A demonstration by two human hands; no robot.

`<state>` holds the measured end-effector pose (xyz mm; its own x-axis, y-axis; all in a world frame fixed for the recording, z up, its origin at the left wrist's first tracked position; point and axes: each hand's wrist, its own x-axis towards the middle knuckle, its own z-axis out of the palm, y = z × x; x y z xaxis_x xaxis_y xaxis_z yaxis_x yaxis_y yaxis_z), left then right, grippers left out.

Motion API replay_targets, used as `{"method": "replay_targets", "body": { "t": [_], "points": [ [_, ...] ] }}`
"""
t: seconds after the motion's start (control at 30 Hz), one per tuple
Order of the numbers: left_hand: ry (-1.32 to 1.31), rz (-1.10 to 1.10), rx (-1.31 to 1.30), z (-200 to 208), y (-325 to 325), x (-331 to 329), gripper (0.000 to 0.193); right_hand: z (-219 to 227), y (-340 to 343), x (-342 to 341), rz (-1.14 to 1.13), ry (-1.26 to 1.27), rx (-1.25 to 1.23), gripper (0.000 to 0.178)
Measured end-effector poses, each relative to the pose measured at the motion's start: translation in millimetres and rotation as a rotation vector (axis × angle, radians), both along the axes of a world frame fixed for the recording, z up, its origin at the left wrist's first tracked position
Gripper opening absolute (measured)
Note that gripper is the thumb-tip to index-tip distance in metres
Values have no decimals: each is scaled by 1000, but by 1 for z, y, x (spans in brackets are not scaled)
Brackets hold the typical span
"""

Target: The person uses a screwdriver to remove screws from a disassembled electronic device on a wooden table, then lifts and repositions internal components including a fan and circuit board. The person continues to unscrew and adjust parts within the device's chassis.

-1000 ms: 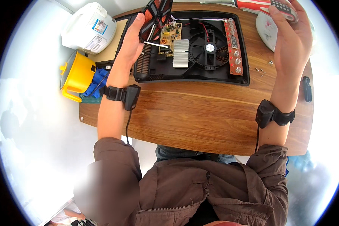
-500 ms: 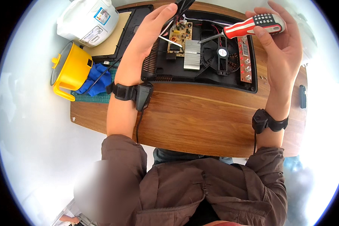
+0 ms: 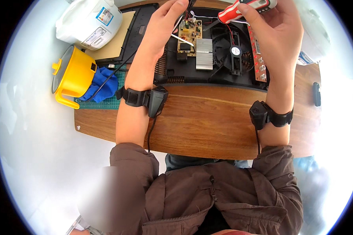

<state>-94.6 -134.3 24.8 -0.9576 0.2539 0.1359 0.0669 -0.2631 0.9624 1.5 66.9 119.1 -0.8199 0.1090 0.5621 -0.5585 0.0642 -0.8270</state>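
My right hand (image 3: pixel 276 27) grips a screwdriver (image 3: pixel 233 12) by its red, white and black handle. The shaft slants down to the left, its tip near the upper right corner of the yellowish circuit board (image 3: pixel 187 29). At the top edge, my left hand (image 3: pixel 166 17) is closed around a bundled black cable (image 3: pixel 190 5); part of that hand runs out of the picture. Below both hands lies an opened black appliance housing (image 3: pixel 223 78) with a silver finned heat sink (image 3: pixel 204 55), a black fan (image 3: pixel 236 53) and a red button board (image 3: pixel 259 64). A white wire (image 3: pixel 182 39) crosses the circuit board.
On the left stand a white appliance (image 3: pixel 92 25) and a yellow pot (image 3: pixel 75 70) beside a blue cloth (image 3: pixel 104 83) on a green cutting mat (image 3: pixel 100 103). A small dark object (image 3: pixel 316 94) lies near the right edge of the wooden table (image 3: pixel 208 121).
My right hand has moved up and left with the screwdriver, whose handle now partly leaves the top of the picture. The left hand has shifted slightly, still on the cable.
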Motion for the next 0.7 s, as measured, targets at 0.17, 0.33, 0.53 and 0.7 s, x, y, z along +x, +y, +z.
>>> {"method": "replay_targets", "body": {
  "t": [0.17,0.33,0.53,0.7],
  "points": [
    [26,11,-14,3,5,3,42,-20,2,-9,-121,118,76,54],
    [11,-1,-2,0,4,3,42,-27,13,-16,-63,64,20,52],
    [61,55,-179,2,6,3,42,-23,17,-11,-146,45,77,45],
    [63,63,-280,0,4,0,42,-28,65,-29,-320,-199,137,31]
  ]
}}
